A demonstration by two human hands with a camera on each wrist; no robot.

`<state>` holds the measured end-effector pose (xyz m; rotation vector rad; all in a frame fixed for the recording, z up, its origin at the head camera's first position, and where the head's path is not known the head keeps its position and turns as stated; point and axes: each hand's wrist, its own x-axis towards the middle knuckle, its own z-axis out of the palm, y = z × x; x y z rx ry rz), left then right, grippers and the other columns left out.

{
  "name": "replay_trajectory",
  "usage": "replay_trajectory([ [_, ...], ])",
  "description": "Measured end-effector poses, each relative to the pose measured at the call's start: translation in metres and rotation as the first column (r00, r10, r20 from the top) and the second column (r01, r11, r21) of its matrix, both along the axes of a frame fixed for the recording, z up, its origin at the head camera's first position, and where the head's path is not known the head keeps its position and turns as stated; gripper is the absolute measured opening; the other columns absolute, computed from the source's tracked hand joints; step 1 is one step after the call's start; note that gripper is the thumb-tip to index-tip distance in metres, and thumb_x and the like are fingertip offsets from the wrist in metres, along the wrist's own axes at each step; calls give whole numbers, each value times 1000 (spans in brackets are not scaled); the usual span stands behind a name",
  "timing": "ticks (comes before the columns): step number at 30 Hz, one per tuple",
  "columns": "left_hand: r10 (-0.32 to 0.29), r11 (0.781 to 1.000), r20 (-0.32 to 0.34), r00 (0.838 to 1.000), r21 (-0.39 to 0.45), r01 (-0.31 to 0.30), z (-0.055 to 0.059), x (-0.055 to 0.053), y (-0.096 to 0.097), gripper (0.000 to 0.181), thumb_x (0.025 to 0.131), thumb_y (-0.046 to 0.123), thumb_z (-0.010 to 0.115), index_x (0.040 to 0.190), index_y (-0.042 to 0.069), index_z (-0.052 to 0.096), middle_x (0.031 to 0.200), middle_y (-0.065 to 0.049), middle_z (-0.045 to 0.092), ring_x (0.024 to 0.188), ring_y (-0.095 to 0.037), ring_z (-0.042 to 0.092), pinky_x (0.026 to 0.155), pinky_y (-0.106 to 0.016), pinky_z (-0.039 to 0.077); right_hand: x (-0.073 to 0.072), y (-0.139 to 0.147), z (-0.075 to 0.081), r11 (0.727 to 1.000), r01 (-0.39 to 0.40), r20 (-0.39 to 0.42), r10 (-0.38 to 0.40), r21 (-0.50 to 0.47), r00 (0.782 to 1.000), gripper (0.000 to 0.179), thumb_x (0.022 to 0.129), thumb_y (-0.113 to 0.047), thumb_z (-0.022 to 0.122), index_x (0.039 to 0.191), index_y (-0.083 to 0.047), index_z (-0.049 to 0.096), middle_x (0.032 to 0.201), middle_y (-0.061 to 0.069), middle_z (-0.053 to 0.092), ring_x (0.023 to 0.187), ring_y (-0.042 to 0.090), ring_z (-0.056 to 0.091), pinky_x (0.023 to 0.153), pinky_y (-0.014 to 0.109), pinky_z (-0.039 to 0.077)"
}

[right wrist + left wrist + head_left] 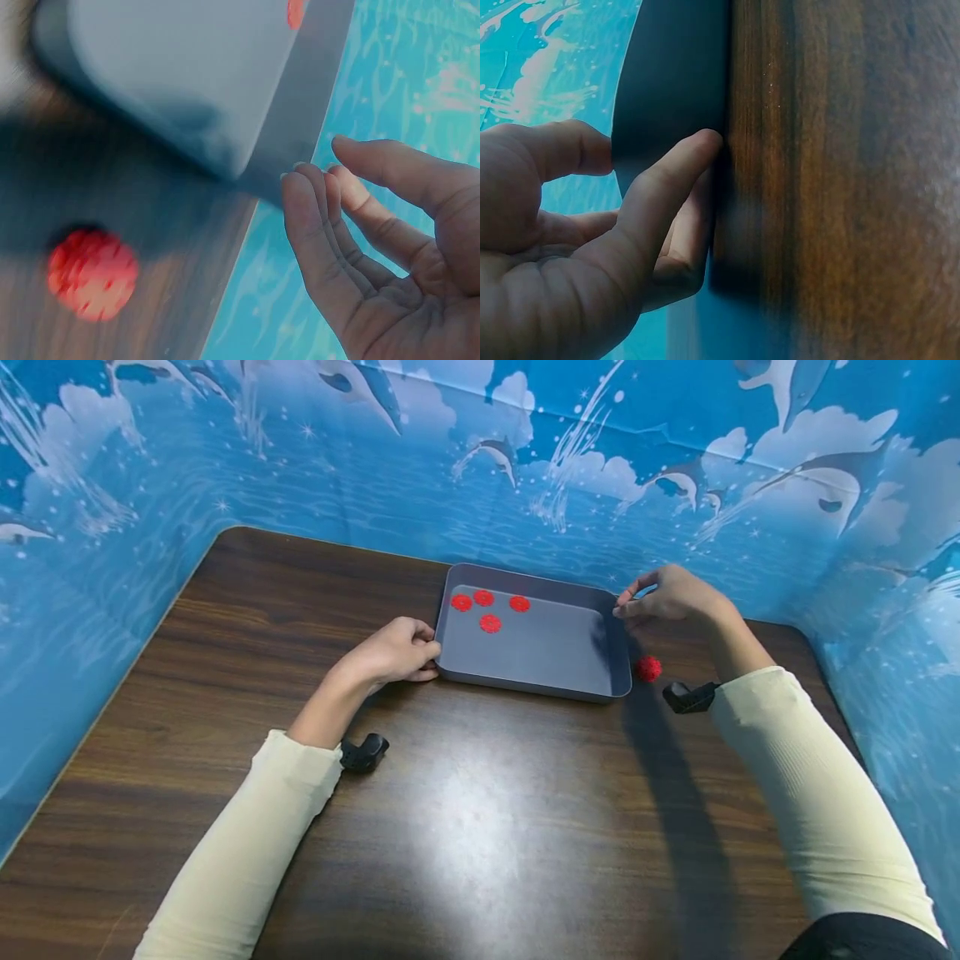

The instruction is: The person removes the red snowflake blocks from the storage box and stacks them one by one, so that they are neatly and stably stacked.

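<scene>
A grey rectangular tray (540, 639) lies on the table near its back edge. Several flat red notched discs (491, 623) sit in its left part. At the tray's left side, my left hand (397, 652) grips the wall; the left wrist view has the thumb at the rim and a fingertip low on the outer wall. My right hand (667, 596) is at the right back corner, fingertips right at the rim, thumb and fingers spread apart in the right wrist view. A knobbly red ball (648, 668) rests on the table just outside the tray's right wall.
The brown wood-grain table (480, 827) has rounded back corners. A blue dolphin-print sheet (480, 460) rises close behind it and along both sides. Black wrist mounts (365, 753) stick out from both sleeves, the right one close to the ball.
</scene>
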<state>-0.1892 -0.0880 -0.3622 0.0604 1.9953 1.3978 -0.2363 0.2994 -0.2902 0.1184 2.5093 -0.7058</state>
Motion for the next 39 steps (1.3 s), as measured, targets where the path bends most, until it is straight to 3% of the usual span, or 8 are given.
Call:
replay_trajectory([
  [8, -3, 1000, -1, 1000, -17, 3, 0, 0, -2, 59, 114, 13, 41, 167, -7, 24, 160, -27, 41, 139, -35, 61, 113, -38, 60, -20, -38, -2, 993, 20, 37, -16, -115, 999, 32, 107, -18, 69, 130, 4, 68, 100, 10, 80, 87, 15, 78, 91, 39, 70],
  [19, 14, 1000, -15, 1000, -24, -14, -5, 1, -3, 58, 112, 11, 42, 165, -8, 28, 152, -26, 49, 140, -33, 61, 112, -38, 62, -39, -95, -15, 992, -42, 59, 49, -121, 997, 37, 106, -13, 69, 139, 3, 67, 96, 10, 79, 80, 14, 77, 86, 36, 71],
  [26, 16, 1000, -10, 1000, 7, -16, -7, -1, -1, 59, 112, 11, 43, 166, -7, 27, 149, -24, 50, 142, -32, 59, 112, -39, 62, -44, -111, -36, 991, -66, 89, 77, -118, 993, 43, 106, -10, 69, 147, 0, 64, 104, 13, 77, 72, 10, 74, 81, 34, 71],
  [29, 18, 1000, -8, 1000, 9, -18, -5, -1, 0, 59, 111, 10, 44, 165, -7, 27, 147, -24, 50, 141, -32, 60, 111, -39, 62, -42, -114, -43, 992, -72, 72, 80, -103, 994, 37, 105, -12, 70, 141, -1, 67, 104, 12, 75, 69, 9, 73, 77, 32, 71],
  [34, 22, 1000, -8, 1000, 4, -22, -4, 0, 0, 59, 111, 10, 44, 165, -8, 28, 145, -25, 51, 140, -32, 61, 111, -38, 62, -40, -118, -49, 994, -109, 8, 109, -28, 994, 25, 99, -18, 80, 116, -1, 72, 88, 6, 71, 69, 9, 71, 73, 30, 71],
  [39, 29, 1000, -3, 1000, 7, -29, -4, 0, -1, 59, 110, 9, 44, 165, -8, 28, 146, -25, 51, 140, -32, 61, 111, -38, 62, -39, -123, -53, 991, -134, -2, 134, 7, 991, 24, 94, -20, 86, 106, -3, 73, 80, 1, 65, 74, 12, 67, 75, 29, 69],
])
